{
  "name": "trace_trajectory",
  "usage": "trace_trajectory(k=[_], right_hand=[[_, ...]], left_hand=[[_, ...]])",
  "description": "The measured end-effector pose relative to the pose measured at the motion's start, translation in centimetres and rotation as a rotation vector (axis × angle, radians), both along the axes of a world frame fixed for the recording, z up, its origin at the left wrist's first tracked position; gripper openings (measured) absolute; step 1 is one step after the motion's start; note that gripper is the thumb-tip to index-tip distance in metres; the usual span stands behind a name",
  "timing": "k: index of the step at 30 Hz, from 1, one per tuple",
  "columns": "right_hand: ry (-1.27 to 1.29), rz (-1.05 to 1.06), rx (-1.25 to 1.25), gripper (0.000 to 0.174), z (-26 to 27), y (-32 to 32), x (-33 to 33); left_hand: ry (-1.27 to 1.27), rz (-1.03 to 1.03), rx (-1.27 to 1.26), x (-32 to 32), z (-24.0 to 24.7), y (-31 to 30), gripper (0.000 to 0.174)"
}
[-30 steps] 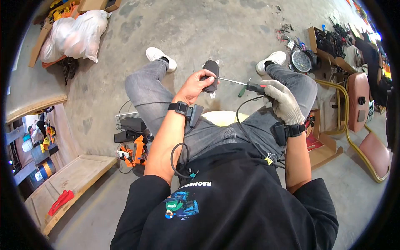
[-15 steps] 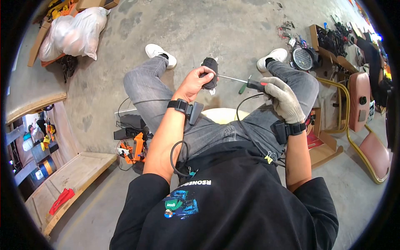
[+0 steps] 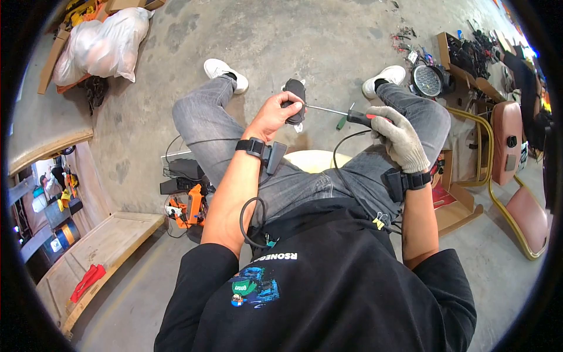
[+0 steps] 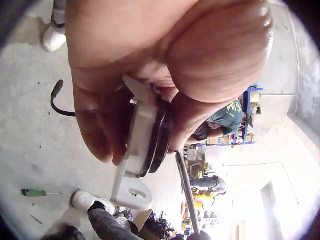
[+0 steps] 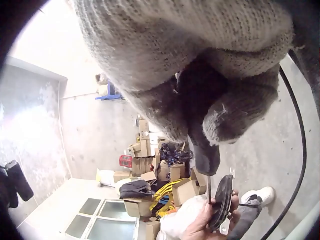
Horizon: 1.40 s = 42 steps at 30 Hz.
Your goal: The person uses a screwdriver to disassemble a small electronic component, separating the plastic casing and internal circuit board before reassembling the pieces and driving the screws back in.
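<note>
My bare left hand (image 3: 271, 117) grips a dark oval part (image 3: 296, 100) between thumb and fingers. In the left wrist view that part has a white body (image 4: 141, 127) and a white tab with a slot. My gloved right hand (image 3: 399, 138) is curled round the black and red handle of a screwdriver (image 3: 359, 118). The metal shaft (image 3: 326, 110) runs across to the dark part, its end by my left thumb; whether the tip touches the part, I cannot tell. In the right wrist view the glove (image 5: 190, 65) hides most of the handle.
A green screwdriver (image 3: 341, 122) lies on the floor between the shoes. On the right stand a round lamp (image 3: 427, 80), a box of dark parts (image 3: 454, 53) and a pink chair (image 3: 505, 144). Orange equipment (image 3: 194, 205) and a wooden bench (image 3: 105, 246) are on the left.
Both hands keep their grips on the dark part and the screwdriver. The dark part has tilted slightly, and both have shifted very little.
</note>
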State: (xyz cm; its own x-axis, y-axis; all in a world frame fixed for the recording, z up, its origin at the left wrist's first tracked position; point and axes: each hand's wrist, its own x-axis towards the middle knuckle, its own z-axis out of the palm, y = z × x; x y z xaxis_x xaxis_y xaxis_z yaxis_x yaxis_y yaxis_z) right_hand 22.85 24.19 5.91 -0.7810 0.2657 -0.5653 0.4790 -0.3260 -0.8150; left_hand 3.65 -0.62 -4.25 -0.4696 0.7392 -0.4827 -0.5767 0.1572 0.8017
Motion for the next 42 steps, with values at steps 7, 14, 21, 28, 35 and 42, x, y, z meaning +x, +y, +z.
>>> trace_trajectory(k=[7, 14, 21, 28, 35, 42], right_hand=[[0.007, -0.011, 0.182, 0.032, 0.2, -0.6, -0.6], [-0.016, 0.051, 0.195, 0.033, 0.6, -0.5, -0.8], [0.065, -0.118, 0.046, 0.031, 0.0, 0.0, -0.8], [0.092, -0.145, -0.009, 0.029, -0.2, 0.1, -0.9], [0.107, -0.159, -0.051, 0.028, -0.4, 0.1, -0.7], [0.089, -0.075, 0.03, 0.03, -0.1, 0.2, -0.8]], left_hand=[[0.033, 0.007, -0.057, 0.1, 0.0, 0.1, 0.009], [0.058, 0.132, -0.017, 0.7, 1.8, 0.8, 0.042], [-0.068, 0.18, -0.023, -0.3, 1.0, 0.4, 0.053], [-0.184, 0.105, 0.113, -0.5, 1.1, 0.2, 0.053], [-0.544, 0.214, 0.368, -1.1, 1.1, 0.1, 0.047], [-0.457, 0.212, 0.316, -0.8, 0.8, 0.0, 0.043]])
